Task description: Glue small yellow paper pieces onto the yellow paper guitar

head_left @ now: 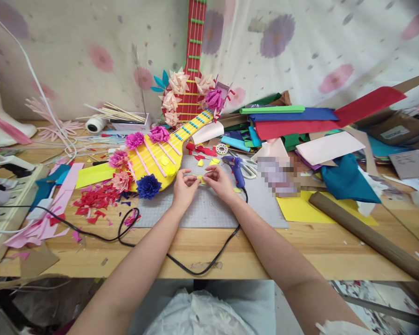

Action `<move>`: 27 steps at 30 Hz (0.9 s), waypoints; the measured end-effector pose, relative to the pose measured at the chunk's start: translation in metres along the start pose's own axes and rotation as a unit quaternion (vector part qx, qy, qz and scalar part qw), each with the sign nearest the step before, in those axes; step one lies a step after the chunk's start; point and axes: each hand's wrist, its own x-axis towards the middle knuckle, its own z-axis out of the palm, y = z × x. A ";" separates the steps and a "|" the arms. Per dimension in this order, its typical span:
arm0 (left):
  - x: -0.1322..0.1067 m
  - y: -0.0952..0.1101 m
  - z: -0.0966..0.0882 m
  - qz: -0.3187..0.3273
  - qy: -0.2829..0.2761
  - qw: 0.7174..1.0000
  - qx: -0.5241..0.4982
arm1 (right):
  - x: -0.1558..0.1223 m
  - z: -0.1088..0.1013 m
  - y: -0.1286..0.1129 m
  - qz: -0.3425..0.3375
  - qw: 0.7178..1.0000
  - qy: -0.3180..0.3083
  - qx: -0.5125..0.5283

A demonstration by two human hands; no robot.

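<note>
Both my hands meet over a grey cutting mat (209, 209) on the wooden table. My left hand (184, 186) and my right hand (219, 180) pinch a small yellow paper piece (201, 179) between their fingertips, fingers curled. Just left of them lies a yellow paper guitar (157, 160) trimmed with pink, magenta and blue paper flowers. A blue glue gun (235, 168) rests right behind my right hand, its black cord (181, 265) looping across the table's front edge.
A red paper guitar (192, 60) with cream flowers leans on the back wall. Red paper scraps (96, 197) lie at left. Stacked coloured sheets (293, 121), scissors (247, 168), a brown cardboard roll (366, 235) and a yellow sheet (300, 209) fill the right. A power strip (7, 200) sits far left.
</note>
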 end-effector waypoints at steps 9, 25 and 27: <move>-0.003 0.003 0.000 0.008 -0.002 0.999 0.048 | -0.003 -0.001 -0.008 -0.060 0.993 0.018 -0.097; -0.001 0.002 0.000 -0.004 0.010 1.000 -0.003 | 0.003 -0.006 0.002 0.016 0.999 -0.011 0.026; -0.001 0.001 0.000 0.000 0.015 1.000 0.006 | 0.001 -0.006 0.000 -0.011 1.000 0.001 -0.022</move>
